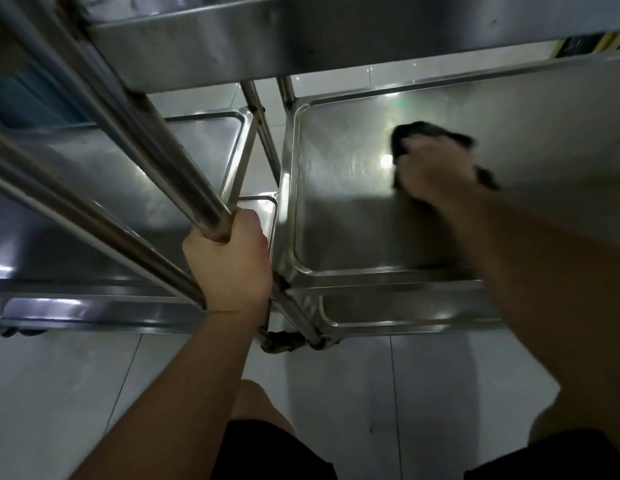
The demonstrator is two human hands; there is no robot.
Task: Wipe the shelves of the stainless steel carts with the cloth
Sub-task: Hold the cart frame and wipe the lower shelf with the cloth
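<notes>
— Head view first: what is the person's right hand [436, 168] doing down there?

— It is pressing a dark, crumpled cloth [424, 131] flat against the shallow, rimmed stainless steel shelf [336, 216] of the right-hand cart. The hand is blurring, so I cannot say exactly how the fingers are lying, but they are lying over the cloth and holding it down on the metal, around the middle of the shelf and well in from the near rim.

— And the left hand [230, 261]?

— It is gripping a round, shiny steel upright tube [183, 174], the fingers curling fully round its lower part. I am guessing it is steadying the frame, or the person, while they are leaning in under the broad steel upper shelf [336, 32] hanging overhead.

— Why reach in so low?

— The upper shelf is covering the lower one, so the arm is having to go in beneath it.

— Is there another cart?

— Yes, a second steel cart shelf [135, 174] is sitting just beside the first, to the left, with pale floor tiles [336, 393] showing between and below them. Nothing is touching that shelf at the moment.

— How far along is the job?

— Hard to judge; the left part and near corners of the right shelf are probably still needing the cloth.
</notes>
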